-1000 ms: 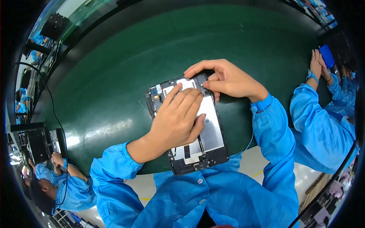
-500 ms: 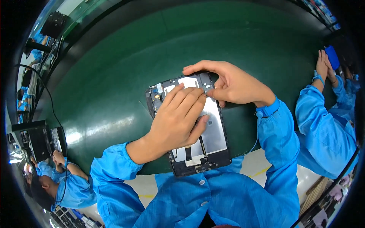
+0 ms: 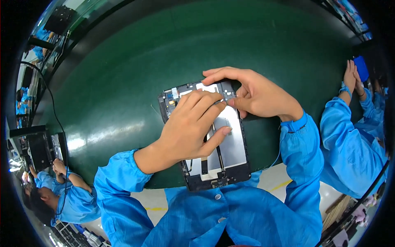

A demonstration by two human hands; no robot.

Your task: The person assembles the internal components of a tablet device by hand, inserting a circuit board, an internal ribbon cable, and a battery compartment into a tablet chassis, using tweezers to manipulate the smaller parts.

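An opened tablet (image 3: 234, 142) without its back cover lies at the table's near edge, its silver inner panel, dark frame and flat ribbon cables showing. My left hand (image 3: 185, 125) lies over its upper middle, thumb apart from the fingers. The left fingertips reach the small parts beside the right thumb; whether they touch a connector is too small to make out. My right hand (image 3: 261, 94) grips the tablet's upper right corner, with the index finger along the top edge and the thumb on the inner side. The wrist wears a blue band (image 3: 297, 123) with a thin cord.
The tablet rests on a green table (image 3: 123, 78). To the right, a co-worker's hands (image 3: 352, 78) are near a blue object (image 3: 361, 68). Another person (image 3: 78, 197) sits at the left, near a black cable (image 3: 53, 103) and dark equipment (image 3: 38, 150).
My left fingers have lifted and bunched slightly, with the thumb a little farther out. My right hand has shifted slightly right. The tablet stays almost in place.
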